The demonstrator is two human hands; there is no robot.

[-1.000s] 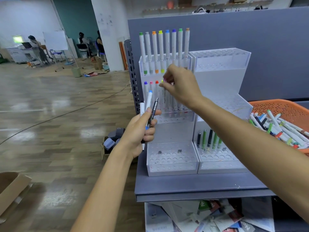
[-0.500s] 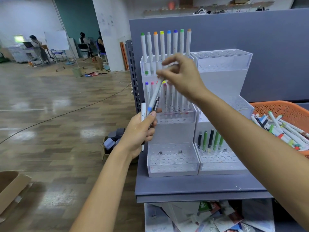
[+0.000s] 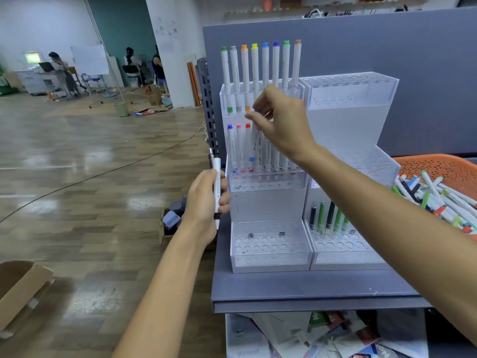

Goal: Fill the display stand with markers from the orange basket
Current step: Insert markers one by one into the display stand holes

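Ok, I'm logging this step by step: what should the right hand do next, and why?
Probably lower the blue-tipped marker straight down into a free middle-row hole beside the red-capped marker. The right hand pinches its top, its tip hangs just above that row of the display stand, and the left hand holds another white marker ready.
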